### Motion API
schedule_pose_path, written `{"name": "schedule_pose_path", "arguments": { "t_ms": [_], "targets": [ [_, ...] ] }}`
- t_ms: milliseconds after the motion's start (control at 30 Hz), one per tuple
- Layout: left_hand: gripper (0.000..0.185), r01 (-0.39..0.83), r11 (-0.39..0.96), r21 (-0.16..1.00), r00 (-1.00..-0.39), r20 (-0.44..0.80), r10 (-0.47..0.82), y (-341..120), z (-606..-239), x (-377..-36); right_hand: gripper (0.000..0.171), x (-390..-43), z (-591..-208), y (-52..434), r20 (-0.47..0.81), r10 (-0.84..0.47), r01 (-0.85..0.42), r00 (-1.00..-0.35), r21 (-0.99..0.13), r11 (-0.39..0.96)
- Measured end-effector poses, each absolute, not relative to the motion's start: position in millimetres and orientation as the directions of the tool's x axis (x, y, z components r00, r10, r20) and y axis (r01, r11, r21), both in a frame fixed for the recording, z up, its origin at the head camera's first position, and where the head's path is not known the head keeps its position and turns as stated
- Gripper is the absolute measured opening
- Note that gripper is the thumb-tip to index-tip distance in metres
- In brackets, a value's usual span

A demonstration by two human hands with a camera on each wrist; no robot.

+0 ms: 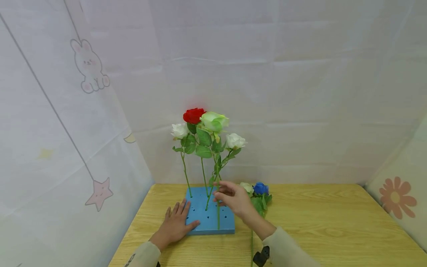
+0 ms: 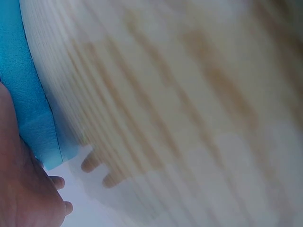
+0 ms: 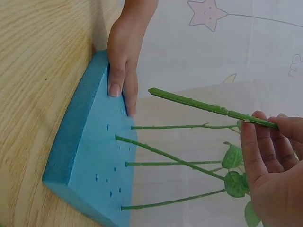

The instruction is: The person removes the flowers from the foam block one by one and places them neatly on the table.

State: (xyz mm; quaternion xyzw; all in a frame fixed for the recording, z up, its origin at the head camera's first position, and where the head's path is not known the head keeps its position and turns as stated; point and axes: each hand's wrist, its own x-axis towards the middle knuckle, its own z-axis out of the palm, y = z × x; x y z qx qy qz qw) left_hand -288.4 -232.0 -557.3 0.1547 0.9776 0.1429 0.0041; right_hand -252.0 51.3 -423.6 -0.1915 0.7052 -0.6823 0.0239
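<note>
1. On the wooden tabletop [image 1: 317, 218], a blue block [image 1: 228, 224] dotted with small holes lies flat, set toward the left side.
2. At the block's left side, the left hand [image 1: 175, 224] rests with its fingers spread and extended, the thumb lying over the near left part; these fingers are open and touch the block.
3. Above the block's near part, the right hand [image 1: 235, 200] pinches a held stem [image 3: 199, 105] between thumb and fingers; the right wrist view shows its lower end free, apart from the block.
4. In the head view, the held stem runs up toward a pale green rose [image 1: 214, 121]; leaves partly hide where the two meet.
5. In the block's holes stand four planted stems [image 3: 165, 163], some of them tilted.
6. Over the block rise a red rose [image 1: 194, 115], a white rose [image 1: 180, 131] on the left and a second white rose [image 1: 235, 141] on the right.
7. Just beyond the right hand, to its right, a cream rose [image 1: 247, 188] and a blue rose [image 1: 261, 188] lie side by side on the tabletop.
8. Behind everything hangs a pale cloth [image 1: 300, 92], with a rabbit print [image 1: 89, 66] on the left.
</note>
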Motion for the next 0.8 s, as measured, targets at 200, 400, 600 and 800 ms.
{"name": "schedule_pose_path", "arguments": {
  "t_ms": [200,400,600,800],
  "targets": [
    [0.096,0.303,0.914,0.269,-0.952,0.041,0.304,-232,-558,-288,0.051,-245,-422,66,0.223,-0.291,-0.237,-0.93,-0.971,0.013],
    [0.095,0.313,0.908,0.28,-0.949,0.042,0.314,-230,-553,-286,0.053,-243,-422,83,0.217,-0.272,-0.231,-0.938,-0.973,0.02],
    [0.092,0.325,0.899,0.294,-0.945,0.068,0.319,-230,-553,-285,0.051,-242,-424,100,0.211,-0.253,-0.224,-0.944,-0.974,0.024],
    [0.094,0.325,0.903,0.281,-0.946,0.073,0.317,-230,-555,-286,0.049,-240,-423,116,0.182,-0.253,-0.197,-0.95,-0.98,0.039]
  ]
}}
